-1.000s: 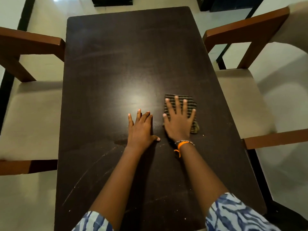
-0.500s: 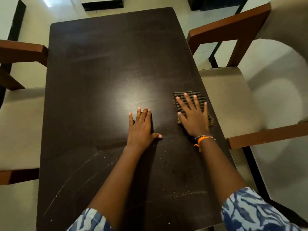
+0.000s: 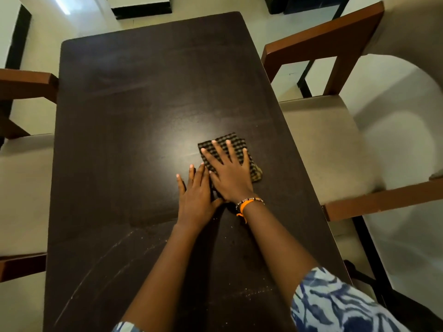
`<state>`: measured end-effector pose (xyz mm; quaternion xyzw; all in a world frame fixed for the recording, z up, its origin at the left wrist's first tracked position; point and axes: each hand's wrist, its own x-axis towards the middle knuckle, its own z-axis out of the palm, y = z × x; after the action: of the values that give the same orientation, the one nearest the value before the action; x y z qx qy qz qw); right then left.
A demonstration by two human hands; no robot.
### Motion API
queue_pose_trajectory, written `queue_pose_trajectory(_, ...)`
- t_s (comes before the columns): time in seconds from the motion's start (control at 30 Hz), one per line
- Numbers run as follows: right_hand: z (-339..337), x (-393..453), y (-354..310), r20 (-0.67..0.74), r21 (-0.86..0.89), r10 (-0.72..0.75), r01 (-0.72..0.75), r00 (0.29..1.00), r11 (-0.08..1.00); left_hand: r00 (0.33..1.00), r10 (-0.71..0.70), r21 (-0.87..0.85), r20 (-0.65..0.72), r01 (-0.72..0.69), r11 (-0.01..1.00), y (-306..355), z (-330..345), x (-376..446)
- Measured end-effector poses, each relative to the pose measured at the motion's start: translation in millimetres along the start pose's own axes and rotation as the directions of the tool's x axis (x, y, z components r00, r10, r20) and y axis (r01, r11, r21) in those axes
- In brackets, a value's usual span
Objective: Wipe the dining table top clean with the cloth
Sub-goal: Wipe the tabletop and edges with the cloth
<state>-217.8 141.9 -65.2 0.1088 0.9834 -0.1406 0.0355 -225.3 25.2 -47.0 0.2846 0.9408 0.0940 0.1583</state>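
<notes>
Right hand (image 3: 230, 173) flat on the folded checked cloth (image 3: 242, 149), fingers straight and spread, pressing it onto the dark table top (image 3: 134, 111), right of centre, near the right edge. Left hand (image 3: 195, 195) flat on bare wood just beside it, fingers straight and together, thumb touching the right hand's heel; it holds nothing. Orange band and beaded bracelet (image 3: 247, 204) on the right wrist. Pale scuff lines and specks on the near part of the top. Cushioned wooden chair (image 3: 323, 144) on the right, another chair (image 3: 21, 164) on the left.
</notes>
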Motion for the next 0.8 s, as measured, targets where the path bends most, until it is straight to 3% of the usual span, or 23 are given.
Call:
queue_pose_trajectory(0.13, -5.0, 34.7, 10.8, 0.013, -0.030, -0.057, 0.057, 0.998, 0.998, 0.999, -0.018, 0.017, -0.046, 0.019, 1.000, -3.1, -0.9, 1.6)
queue_pose_trajectory(0.4, -20.6, 71.3, 61.8, -0.072, -0.021, 0.128, -0.130, 0.989, 0.991, 0.996, 0.057, 0.073, -0.067, -0.052, 0.996, 15.4, 5.1, 3.6)
queue_pose_trajectory(0.6, -35.1, 75.6, 116.6, -0.104, -0.004, 0.311, -0.313, 0.945, 0.950, 0.997, 0.005, 0.016, -0.080, -0.004, 1.000, 23.3, 4.8, 5.1)
queue_pose_trajectory(0.8, -34.4, 52.6, 123.3, -0.095, -0.017, 0.277, -0.279, 0.956, 0.960, 0.997, -0.003, -0.016, -0.077, 0.002, 1.000, 25.3, 6.0, 1.9)
